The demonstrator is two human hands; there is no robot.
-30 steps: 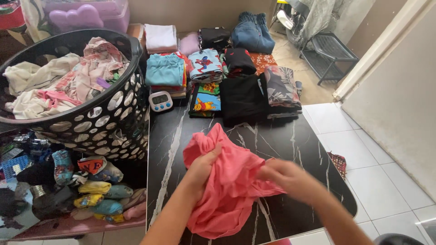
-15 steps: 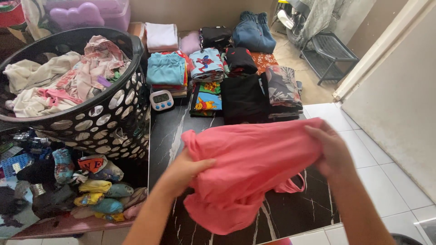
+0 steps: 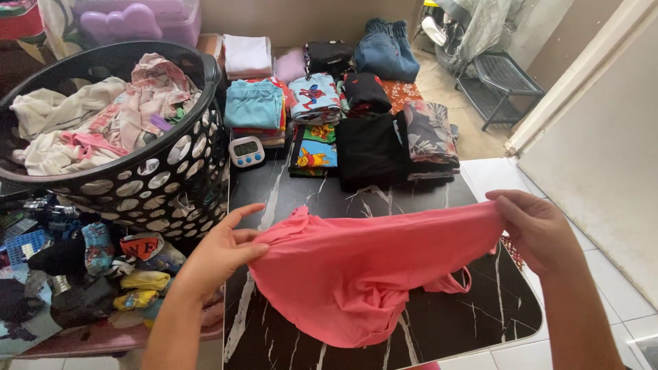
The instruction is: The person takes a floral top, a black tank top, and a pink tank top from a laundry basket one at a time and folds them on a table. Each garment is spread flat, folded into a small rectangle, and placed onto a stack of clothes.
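Observation:
A coral pink garment (image 3: 363,264) is stretched wide above the black marble-patterned table (image 3: 425,199). My left hand (image 3: 223,247) pinches its left edge between thumb and fingers, other fingers spread. My right hand (image 3: 538,229) grips its right edge near the table's right side. The cloth sags in the middle and a thin strap loop hangs under its right part.
A black perforated laundry basket (image 3: 157,181) full of unfolded clothes stands at the left. Folded clothes stacks (image 3: 329,103) fill the table's far half, with a small white digital timer (image 3: 247,151) in front. Rolled socks (image 3: 140,281) lie on a low shelf at left. White tiled floor at right.
My hands have moved apart, pulling the bunched pink garment out into a wide, taut span. My right hand went far right, my left hand slightly left.

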